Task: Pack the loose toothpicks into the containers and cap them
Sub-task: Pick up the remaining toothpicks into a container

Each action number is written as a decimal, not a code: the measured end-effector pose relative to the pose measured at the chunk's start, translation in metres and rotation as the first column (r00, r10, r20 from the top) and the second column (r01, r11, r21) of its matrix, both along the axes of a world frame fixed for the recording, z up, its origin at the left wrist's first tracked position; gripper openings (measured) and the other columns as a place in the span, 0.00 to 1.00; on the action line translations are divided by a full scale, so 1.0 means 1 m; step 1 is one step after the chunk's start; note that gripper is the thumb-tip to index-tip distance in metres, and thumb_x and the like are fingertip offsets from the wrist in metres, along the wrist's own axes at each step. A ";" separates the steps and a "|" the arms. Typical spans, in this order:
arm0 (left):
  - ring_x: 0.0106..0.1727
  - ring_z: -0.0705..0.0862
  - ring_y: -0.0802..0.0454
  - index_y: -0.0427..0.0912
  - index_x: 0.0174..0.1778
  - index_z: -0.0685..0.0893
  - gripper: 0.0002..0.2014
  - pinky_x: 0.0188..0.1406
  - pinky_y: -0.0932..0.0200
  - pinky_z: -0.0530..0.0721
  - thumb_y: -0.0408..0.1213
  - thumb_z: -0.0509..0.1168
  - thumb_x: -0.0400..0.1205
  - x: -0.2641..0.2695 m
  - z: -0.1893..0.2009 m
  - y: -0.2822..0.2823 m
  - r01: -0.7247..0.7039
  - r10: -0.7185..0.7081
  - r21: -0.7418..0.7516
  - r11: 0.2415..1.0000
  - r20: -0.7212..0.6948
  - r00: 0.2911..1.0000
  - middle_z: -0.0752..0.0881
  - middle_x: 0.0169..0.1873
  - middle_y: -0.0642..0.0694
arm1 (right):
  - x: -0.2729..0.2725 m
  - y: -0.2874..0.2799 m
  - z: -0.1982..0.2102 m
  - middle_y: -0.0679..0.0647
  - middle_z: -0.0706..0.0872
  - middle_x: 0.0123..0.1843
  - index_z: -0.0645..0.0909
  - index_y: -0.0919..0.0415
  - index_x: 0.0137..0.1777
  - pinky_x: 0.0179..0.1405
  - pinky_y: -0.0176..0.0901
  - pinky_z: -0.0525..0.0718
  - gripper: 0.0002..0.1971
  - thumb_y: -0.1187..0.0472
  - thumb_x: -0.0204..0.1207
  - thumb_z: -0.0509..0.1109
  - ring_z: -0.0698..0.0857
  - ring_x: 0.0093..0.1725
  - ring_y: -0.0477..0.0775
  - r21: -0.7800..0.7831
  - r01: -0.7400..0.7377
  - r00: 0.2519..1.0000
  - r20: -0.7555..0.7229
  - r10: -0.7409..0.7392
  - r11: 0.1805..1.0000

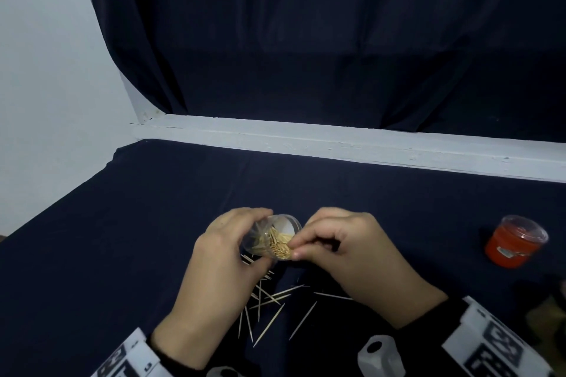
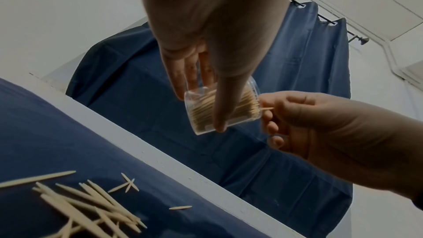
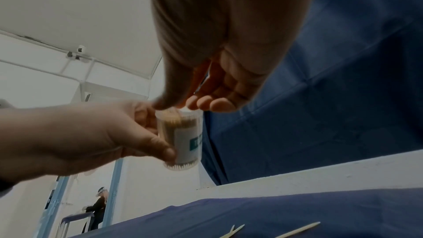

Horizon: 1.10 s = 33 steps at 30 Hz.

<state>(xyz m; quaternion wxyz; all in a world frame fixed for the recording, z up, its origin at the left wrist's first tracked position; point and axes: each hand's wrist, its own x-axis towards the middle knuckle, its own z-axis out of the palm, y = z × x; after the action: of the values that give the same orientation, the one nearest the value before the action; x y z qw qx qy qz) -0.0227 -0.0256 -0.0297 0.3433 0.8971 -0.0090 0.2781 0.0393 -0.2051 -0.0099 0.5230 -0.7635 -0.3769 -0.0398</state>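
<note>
My left hand (image 1: pixel 226 254) grips a clear round toothpick container (image 1: pixel 272 237), lifted off the table and tilted with its open mouth toward my right hand. The container (image 2: pixel 219 111) is nearly full of toothpicks and carries a white label (image 3: pixel 188 144). My right hand (image 1: pixel 340 251) pinches a toothpick (image 2: pixel 266 109) between thumb and forefinger at the container's mouth. Several loose toothpicks (image 1: pixel 269 300) lie scattered on the dark blue cloth below my hands, and the same loose toothpicks (image 2: pixel 87 204) show near the left wrist camera.
A second container (image 1: pixel 514 242), red with a clear cap on, stands on the table at the right. A white ledge (image 1: pixel 337 144) runs along the table's far edge under a dark curtain. A person stands far off in the right wrist view.
</note>
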 end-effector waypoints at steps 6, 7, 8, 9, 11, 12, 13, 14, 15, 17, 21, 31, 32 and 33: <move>0.61 0.78 0.67 0.55 0.58 0.85 0.32 0.60 0.78 0.71 0.27 0.83 0.60 0.000 0.000 -0.003 0.055 -0.060 0.094 0.994 0.049 0.997 0.83 0.54 0.66 | -0.002 0.009 -0.003 0.41 0.78 0.36 0.87 0.52 0.34 0.42 0.36 0.76 0.02 0.56 0.65 0.76 0.79 0.38 0.43 -0.080 0.208 0.943 0.280 -0.179 0.975; 0.60 0.78 0.66 0.55 0.58 0.85 0.32 0.60 0.78 0.71 0.27 0.83 0.60 0.000 0.001 -0.002 0.043 -0.047 0.085 0.995 0.051 0.998 0.83 0.54 0.65 | -0.003 0.009 0.001 0.41 0.79 0.36 0.87 0.52 0.34 0.41 0.36 0.76 0.02 0.56 0.66 0.76 0.79 0.37 0.43 -0.038 0.210 0.944 0.269 -0.192 0.977; 0.59 0.79 0.65 0.54 0.58 0.86 0.32 0.60 0.76 0.73 0.27 0.83 0.60 0.000 0.001 0.000 0.024 -0.028 0.074 0.997 0.053 0.998 0.84 0.53 0.64 | -0.001 0.007 0.005 0.42 0.80 0.35 0.88 0.52 0.35 0.40 0.33 0.77 0.02 0.57 0.67 0.76 0.80 0.36 0.44 0.031 0.219 0.946 0.239 -0.220 0.975; 0.58 0.80 0.63 0.54 0.58 0.86 0.31 0.59 0.74 0.75 0.27 0.82 0.60 0.000 0.002 0.003 0.000 -0.004 0.067 0.998 0.053 0.999 0.84 0.53 0.63 | 0.002 0.003 0.006 0.43 0.82 0.35 0.88 0.52 0.36 0.39 0.31 0.77 0.02 0.58 0.68 0.76 0.81 0.36 0.44 0.086 0.253 0.940 0.212 -0.266 0.964; 0.55 0.82 0.60 0.52 0.57 0.86 0.29 0.57 0.65 0.81 0.29 0.83 0.61 -0.002 0.005 0.010 -0.046 0.043 0.059 0.997 0.044 0.998 0.84 0.52 0.61 | 0.010 -0.009 0.003 0.45 0.85 0.36 0.88 0.51 0.37 0.41 0.31 0.79 0.04 0.61 0.70 0.76 0.82 0.38 0.44 0.006 0.335 0.929 0.167 -0.331 0.942; 0.55 0.82 0.59 0.51 0.57 0.86 0.29 0.56 0.60 0.82 0.30 0.83 0.61 -0.004 0.007 0.014 -0.065 0.063 0.059 0.996 0.035 0.997 0.85 0.51 0.60 | 0.014 -0.015 -0.002 0.45 0.86 0.37 0.87 0.49 0.37 0.44 0.36 0.80 0.05 0.62 0.70 0.76 0.83 0.38 0.44 -0.181 0.339 0.938 0.135 -0.318 0.923; 0.54 0.83 0.58 0.50 0.56 0.86 0.28 0.55 0.58 0.82 0.31 0.83 0.61 -0.005 0.007 0.019 -0.084 0.083 0.059 0.995 0.022 0.996 0.85 0.51 0.60 | 0.016 -0.019 -0.007 0.46 0.86 0.39 0.86 0.49 0.39 0.46 0.40 0.81 0.04 0.60 0.70 0.76 0.83 0.39 0.43 -0.432 0.294 0.954 0.088 -0.285 0.853; 0.54 0.83 0.57 0.50 0.56 0.86 0.28 0.55 0.57 0.83 0.31 0.83 0.61 -0.007 0.007 0.023 -0.102 0.102 0.060 0.993 0.005 0.995 0.85 0.50 0.60 | 0.015 -0.021 -0.010 0.46 0.86 0.43 0.86 0.49 0.42 0.48 0.41 0.82 0.04 0.56 0.69 0.77 0.84 0.42 0.45 -0.660 0.211 0.966 0.028 -0.257 0.721; 0.54 0.83 0.57 0.50 0.56 0.87 0.27 0.55 0.55 0.83 0.32 0.83 0.61 -0.008 0.006 0.027 -0.121 0.122 0.064 0.991 -0.013 0.992 0.85 0.50 0.59 | 0.014 -0.022 -0.014 0.46 0.85 0.47 0.85 0.50 0.47 0.49 0.42 0.83 0.09 0.53 0.68 0.78 0.84 0.45 0.47 -0.813 0.118 0.972 -0.022 -0.234 0.571; 0.54 0.82 0.55 0.50 0.56 0.87 0.27 0.57 0.52 0.82 0.32 0.83 0.61 -0.010 0.004 0.032 -0.151 0.155 0.077 0.986 -0.049 0.987 0.85 0.50 0.59 | 0.011 -0.020 -0.016 0.50 0.83 0.55 0.83 0.53 0.55 0.51 0.45 0.83 0.17 0.51 0.68 0.79 0.84 0.51 0.52 -0.925 -0.041 0.970 -0.126 -0.206 0.377; 0.55 0.82 0.55 0.51 0.56 0.86 0.27 0.57 0.53 0.81 0.32 0.83 0.61 -0.011 0.002 0.035 -0.160 0.168 0.101 0.982 -0.080 0.982 0.84 0.50 0.60 | 0.014 -0.006 -0.013 0.57 0.83 0.59 0.83 0.60 0.56 0.46 0.44 0.80 0.14 0.61 0.71 0.77 0.84 0.51 0.55 -0.948 -0.108 0.975 -0.160 -0.157 0.298; 0.56 0.80 0.55 0.51 0.58 0.86 0.27 0.56 0.56 0.81 0.34 0.82 0.63 -0.010 -0.002 0.038 -0.170 0.185 0.148 0.974 -0.097 0.978 0.84 0.52 0.59 | 0.006 0.023 -0.021 0.48 0.84 0.50 0.84 0.51 0.45 0.40 0.41 0.79 0.07 0.59 0.68 0.75 0.85 0.47 0.55 -0.902 -0.069 0.987 -0.001 0.158 0.426; 0.55 0.80 0.55 0.51 0.58 0.86 0.27 0.55 0.56 0.81 0.34 0.82 0.63 -0.010 -0.002 0.038 -0.169 0.184 0.148 0.974 -0.095 0.978 0.84 0.52 0.59 | 0.004 0.026 -0.022 0.51 0.84 0.50 0.84 0.52 0.45 0.39 0.40 0.77 0.06 0.61 0.70 0.73 0.85 0.48 0.58 -0.912 -0.054 0.979 0.030 0.199 0.406; 0.55 0.80 0.55 0.51 0.58 0.86 0.27 0.55 0.57 0.81 0.34 0.82 0.63 -0.010 -0.002 0.038 -0.170 0.184 0.147 0.975 -0.094 0.978 0.84 0.52 0.59 | 0.004 0.027 -0.022 0.53 0.84 0.51 0.85 0.53 0.46 0.39 0.41 0.74 0.06 0.63 0.72 0.70 0.85 0.49 0.59 -0.922 -0.044 0.971 0.051 0.234 0.385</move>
<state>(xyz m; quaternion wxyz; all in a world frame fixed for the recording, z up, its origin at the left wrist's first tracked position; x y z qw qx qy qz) -0.0330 0.0124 -0.0319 0.2542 0.9295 0.0702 0.2578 0.0430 -0.1781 -0.0323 -0.0149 -0.8834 -0.4432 0.1514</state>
